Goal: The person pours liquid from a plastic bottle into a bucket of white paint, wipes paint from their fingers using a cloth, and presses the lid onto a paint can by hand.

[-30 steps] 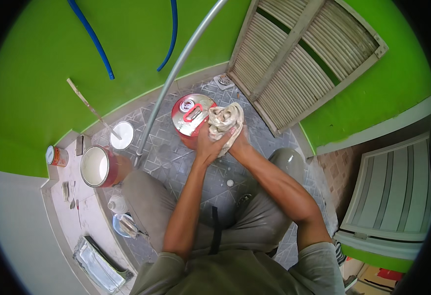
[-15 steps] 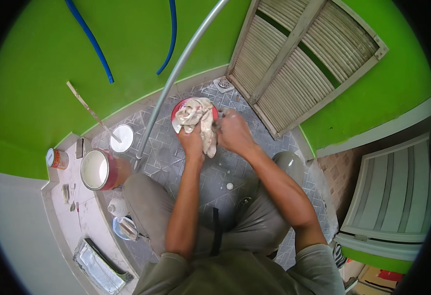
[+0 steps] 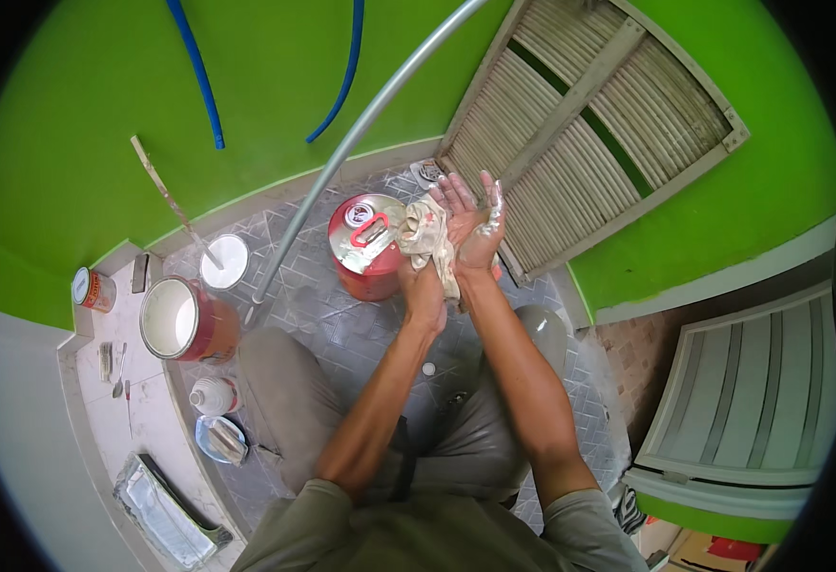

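My left hand [image 3: 424, 294] is closed round a crumpled off-white rag [image 3: 425, 232] and presses it against the side of my right hand [image 3: 473, 229]. That right hand is turned palm up with its fingers spread, and white paint smears the fingers and thumb. Part of the palm is hidden by the cloth. Just left of the rag, a red can [image 3: 365, 278] with a silver top and a red carrying handle stands on the tiled floor. A small white cap [image 3: 428, 369] lies between my knees.
At left stand an open paint bucket [image 3: 154, 334], a white round container [image 3: 231, 270] with a stick in it, a plastic bottle [image 3: 210, 396] and a small tin [image 3: 100, 292]. A paint tray [image 3: 165, 510] lies on the ledge. A metal pole [image 3: 327, 162] and louvred shutter [image 3: 570, 143] rise ahead.
Both hands have shifted right with the rag, uncovering the red can's top. My right hand, closed and blurred before, is now spread palm up against the cloth.
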The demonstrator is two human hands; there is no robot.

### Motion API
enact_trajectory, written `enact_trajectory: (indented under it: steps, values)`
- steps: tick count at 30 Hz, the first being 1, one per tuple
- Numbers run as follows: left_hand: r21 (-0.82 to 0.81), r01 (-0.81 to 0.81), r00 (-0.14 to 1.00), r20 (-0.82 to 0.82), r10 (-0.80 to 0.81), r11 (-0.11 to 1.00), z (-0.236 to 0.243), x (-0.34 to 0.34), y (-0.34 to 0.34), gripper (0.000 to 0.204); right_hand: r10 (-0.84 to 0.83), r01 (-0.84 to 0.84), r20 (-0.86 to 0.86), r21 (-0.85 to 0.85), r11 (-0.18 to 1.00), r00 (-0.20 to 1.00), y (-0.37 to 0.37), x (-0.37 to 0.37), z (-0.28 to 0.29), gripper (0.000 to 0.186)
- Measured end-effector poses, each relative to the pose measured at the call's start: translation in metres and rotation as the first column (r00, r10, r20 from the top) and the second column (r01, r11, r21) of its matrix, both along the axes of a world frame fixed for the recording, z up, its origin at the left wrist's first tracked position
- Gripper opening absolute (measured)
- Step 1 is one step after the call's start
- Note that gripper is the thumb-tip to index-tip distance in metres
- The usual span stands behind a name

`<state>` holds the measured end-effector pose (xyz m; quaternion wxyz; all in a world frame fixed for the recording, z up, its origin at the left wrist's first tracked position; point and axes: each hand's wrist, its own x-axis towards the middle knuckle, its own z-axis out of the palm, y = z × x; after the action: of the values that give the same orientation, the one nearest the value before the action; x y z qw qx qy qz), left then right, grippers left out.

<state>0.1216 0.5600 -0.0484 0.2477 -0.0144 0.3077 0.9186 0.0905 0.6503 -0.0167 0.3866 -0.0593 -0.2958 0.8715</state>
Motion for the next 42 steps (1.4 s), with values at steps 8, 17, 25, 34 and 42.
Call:
enact_trajectory:
  steps: [8,17,25,34,42]
  values:
    - [-0.432,0.001,0.975,-0.199,-0.096,0.902,-0.004,0.011,-0.013,0.015,-0.199,0.16,0.166,0.226,0.961,0.966,0.022,-0.011,0.001,0.072]
    - [0.01,-0.04,0.999,-0.031,0.04,0.999,-0.005,-0.023,-0.029,0.046,-0.854,-0.394,0.291,0.912,0.112,0.432,-0.028,0.021,-0.007,0.09]
    - [-0.083,-0.03,0.998,-0.064,0.025,0.996,-0.008,-0.009,-0.025,0.029,-0.818,-0.454,0.502,0.821,0.348,0.282,-0.017,0.02,-0.019,0.096]
    - [-0.26,-0.145,0.956,-0.286,0.067,0.955,0.001,-0.024,-0.035,0.039,-0.426,-0.298,0.591,0.761,0.576,0.686,0.02,0.027,0.024,0.087]
    - [-0.154,0.303,0.9,-0.276,-0.336,0.94,-0.002,-0.015,-0.043,0.071,-0.032,-0.498,0.728,0.499,0.709,0.685,-0.005,0.037,0.028,0.052]
